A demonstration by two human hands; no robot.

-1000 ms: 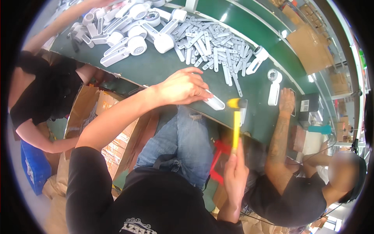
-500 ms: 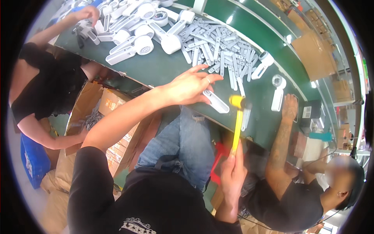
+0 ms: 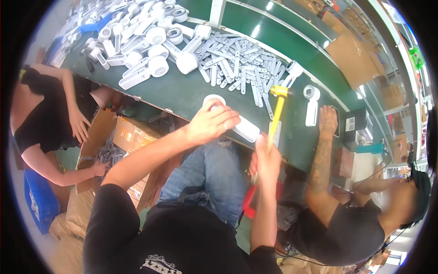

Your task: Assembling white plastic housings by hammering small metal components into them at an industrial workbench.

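My left hand (image 3: 214, 122) is closed over a white handheld piece (image 3: 246, 129) with a round head and a long handle. Its head shows past my fingers on the far side, and its handle slants toward my right hand over the table's near edge. My right hand (image 3: 267, 157) grips a hammer (image 3: 276, 116) by its yellow handle, head up. That hammer's head is yellow with a dark face and is held above the table. The right thumb is close to the handle end of the white piece; whether they touch I cannot tell.
Flat grey strips (image 3: 242, 61) lie heaped across the green table (image 3: 178, 98), beside a large pile of white round-headed pieces (image 3: 155, 34). Another white piece (image 3: 311, 107) lies near a co-worker's hand (image 3: 327, 121) at right. A second co-worker reaches into a cardboard box (image 3: 93, 137) at left.
My right hand and the hammer have risen away from me. The white piece now shows its round head, with my left hand wrapped over it. The left co-worker's hand has left the pile.
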